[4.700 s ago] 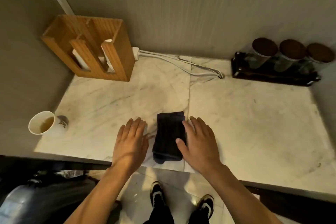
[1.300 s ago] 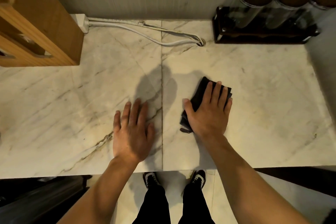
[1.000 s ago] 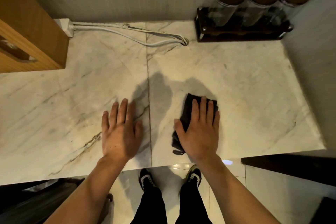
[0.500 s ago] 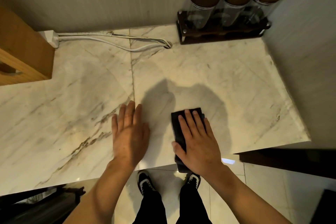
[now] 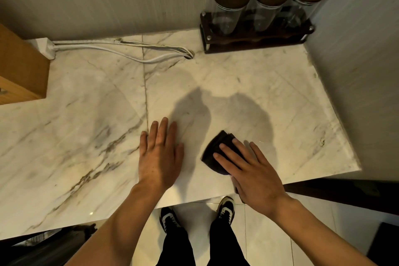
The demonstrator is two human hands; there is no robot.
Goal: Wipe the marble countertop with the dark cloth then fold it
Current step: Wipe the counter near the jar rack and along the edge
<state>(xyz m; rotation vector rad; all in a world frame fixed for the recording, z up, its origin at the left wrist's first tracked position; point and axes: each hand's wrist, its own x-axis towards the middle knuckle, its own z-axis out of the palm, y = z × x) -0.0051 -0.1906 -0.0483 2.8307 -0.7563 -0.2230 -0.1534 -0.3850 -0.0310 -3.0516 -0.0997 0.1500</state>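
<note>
The dark cloth [image 5: 212, 150] lies folded in a small pad on the white marble countertop [image 5: 86, 114], close to its front edge. My right hand [image 5: 250, 170] presses flat on the cloth with fingers spread and pointing up-left, covering most of it; only the pad's far-left corner shows. My left hand [image 5: 159, 155] rests palm down on bare marble just left of the cloth, fingers apart, holding nothing.
A dark rack with three lidded glass jars [image 5: 257, 26] stands at the back right corner. White cables [image 5: 129, 52] run from a plug block [image 5: 46, 47] along the back wall. A wooden holder [image 5: 21, 71] sits at the back left. Walls close the back and right sides.
My right hand has slid the cloth and turned it, so the fingers now point up-left. The view has shifted right. My left hand stays flat on the marble.
</note>
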